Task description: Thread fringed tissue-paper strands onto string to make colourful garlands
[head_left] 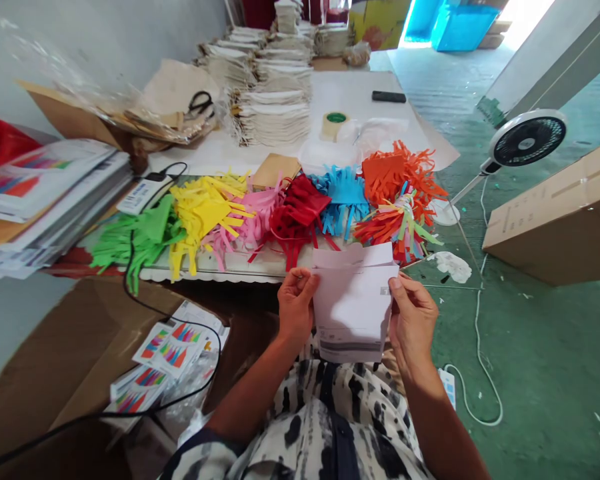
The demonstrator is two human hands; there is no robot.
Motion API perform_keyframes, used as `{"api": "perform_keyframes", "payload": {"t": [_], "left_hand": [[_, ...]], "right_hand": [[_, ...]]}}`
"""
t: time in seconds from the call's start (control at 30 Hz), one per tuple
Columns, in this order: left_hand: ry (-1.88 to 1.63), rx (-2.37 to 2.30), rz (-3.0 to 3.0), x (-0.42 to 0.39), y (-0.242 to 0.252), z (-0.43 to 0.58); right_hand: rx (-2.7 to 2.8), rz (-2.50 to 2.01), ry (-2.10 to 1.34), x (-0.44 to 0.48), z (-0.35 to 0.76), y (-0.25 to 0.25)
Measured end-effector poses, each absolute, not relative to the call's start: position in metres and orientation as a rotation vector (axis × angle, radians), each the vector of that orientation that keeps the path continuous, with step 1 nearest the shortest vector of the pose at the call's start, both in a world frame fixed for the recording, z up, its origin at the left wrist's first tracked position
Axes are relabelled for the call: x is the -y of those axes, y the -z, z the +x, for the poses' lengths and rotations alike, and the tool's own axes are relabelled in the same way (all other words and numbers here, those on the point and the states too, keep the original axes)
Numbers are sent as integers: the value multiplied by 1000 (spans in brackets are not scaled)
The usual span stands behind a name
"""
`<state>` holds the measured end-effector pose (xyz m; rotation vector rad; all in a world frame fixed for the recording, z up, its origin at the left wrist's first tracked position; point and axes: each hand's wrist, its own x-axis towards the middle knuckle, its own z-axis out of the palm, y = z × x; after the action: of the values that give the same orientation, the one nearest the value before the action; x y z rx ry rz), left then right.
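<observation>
Both my hands hold a bundle of white paper sheets (355,300) upright above the table's front edge, with printed lines near its lower edge. My left hand (296,305) pinches its left side, and my right hand (413,321) grips its right side. Just beyond the paper lies a row of fringed cut-paper bunches: green (135,239), yellow (205,213), pink (250,223), red (297,213), blue (343,193), orange (395,175) and a multicoloured one (399,227). The paper's top edge nearly reaches the red bunch.
Stacks of cream folded sheets (275,100) stand at the table's back. Black-handled scissors (201,103), a tape roll (333,125) and a black phone (389,97) lie there too. Printed booklets (45,193) sit left, a white fan (527,140) and cardboard box (555,220) right.
</observation>
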<state>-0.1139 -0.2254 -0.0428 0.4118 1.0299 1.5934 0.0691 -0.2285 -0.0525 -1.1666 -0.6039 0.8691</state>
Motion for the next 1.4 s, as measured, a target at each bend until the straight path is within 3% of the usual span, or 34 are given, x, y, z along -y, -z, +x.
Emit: {"api": "perform_keyframes", "payload": {"t": [0.6, 0.77, 0.9, 1.07, 1.4], "left_hand": [[-1421, -988, 325, 216, 42, -122], [-1349, -1007, 292, 217, 39, -125], [-1123, -962, 518, 214, 37, -142], [-734, -845, 934, 198, 36, -171], [-893, -867, 1286, 192, 39, -163]], "right_hand": [[678, -1198, -1252, 224, 100, 45], [1066, -1281, -1089, 229, 116, 45], [1251, -1250, -1062, 227, 131, 53], [1362, -1118, -1344, 215, 146, 69], [1836, -974, -1169, 201, 153, 36]]}}
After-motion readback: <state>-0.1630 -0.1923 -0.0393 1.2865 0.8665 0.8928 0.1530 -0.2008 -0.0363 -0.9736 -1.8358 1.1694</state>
